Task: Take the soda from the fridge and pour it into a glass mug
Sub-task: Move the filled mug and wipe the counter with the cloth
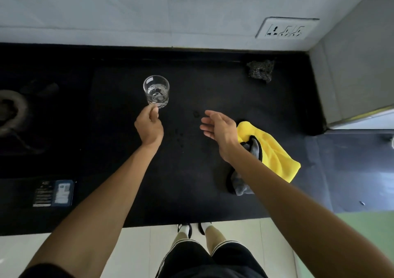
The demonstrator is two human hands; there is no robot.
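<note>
Several things lie around the work area on the black table (191, 181) in the head view: a dark, crumpled scrubber (260, 70) sits near the back right corner by the wall, a yellow cloth (275, 149) with a grey underside is bunched on the right side, a stove burner (10, 111) shows at the far left edge, and a dark printed label (53, 193) is at the front left. A white socket plate (286, 28) is set in the pale wall behind, above the right part of the table. A few small wet spots (196, 114) dot the surface between the two hands. The glass mug (156, 91) stands upright on the table left of centre, clear, with its patterned base catching light; whether it holds any liquid is hard to tell. No soda container is in view. The left hand (149, 126) reaches forward with the arm nearly straight, its fingers curled and pinched together at the near lower side of the mug, touching it. The right hand (219, 128) hovers over the table, well apart from the mug, palm turned inward to the left, fingers spread and loose, gripping nothing; its wrist and forearm pass over the cloth and cover part of it. Below the table edge, the person's dark shorts (204, 260) and feet (193, 229) show on a pale floor.
</note>
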